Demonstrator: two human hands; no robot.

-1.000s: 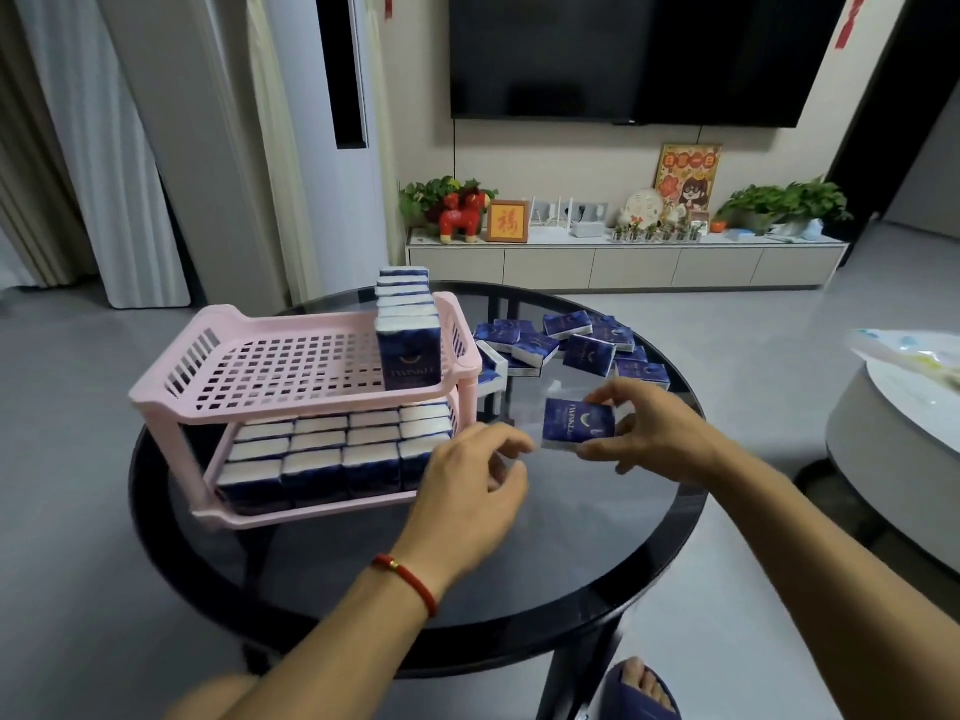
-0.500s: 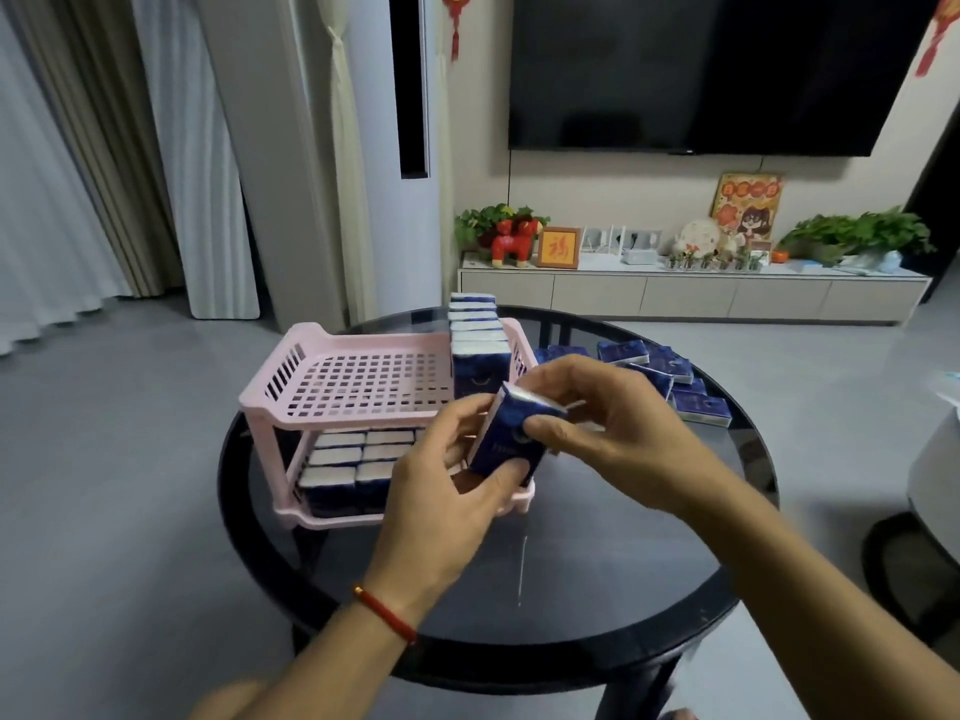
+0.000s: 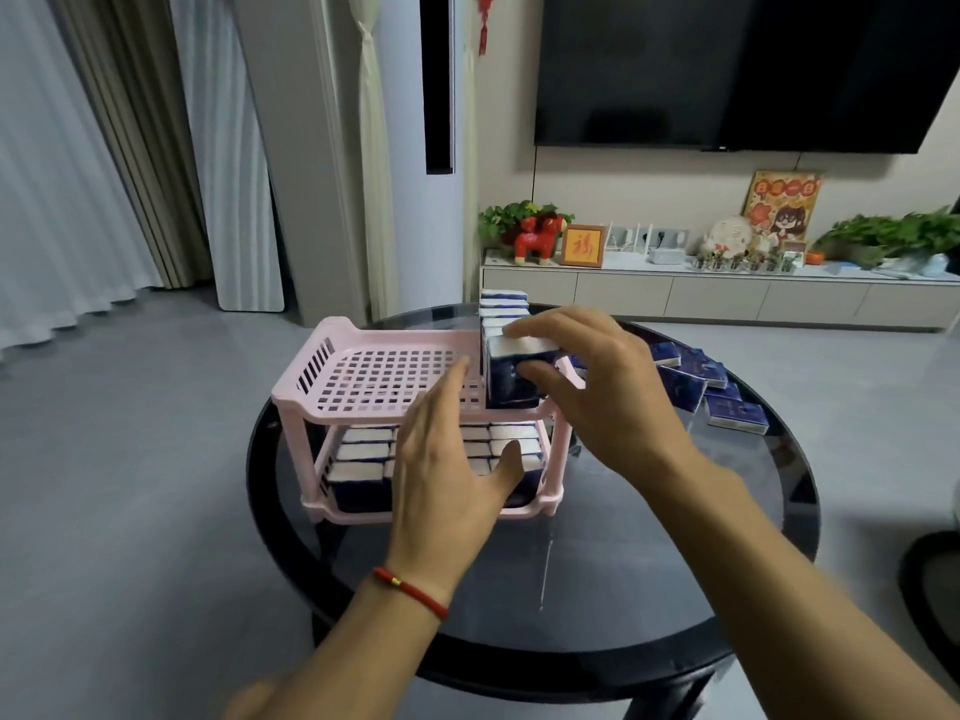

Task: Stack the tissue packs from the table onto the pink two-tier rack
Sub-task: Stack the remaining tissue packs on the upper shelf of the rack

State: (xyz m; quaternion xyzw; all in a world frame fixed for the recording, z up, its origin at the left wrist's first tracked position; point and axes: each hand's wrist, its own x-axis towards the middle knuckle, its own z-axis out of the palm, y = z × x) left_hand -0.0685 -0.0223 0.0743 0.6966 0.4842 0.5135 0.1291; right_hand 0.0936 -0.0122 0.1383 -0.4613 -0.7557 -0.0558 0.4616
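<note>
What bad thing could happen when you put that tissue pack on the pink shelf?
The right hand is setting a tissue pack upright at the front of a row of standing packs on the pink rack. A hard push might topple that row like dominoes. The row sits at the rack's right edge, so a pack could slip off. The left hand hovers close and might bump it.
</note>
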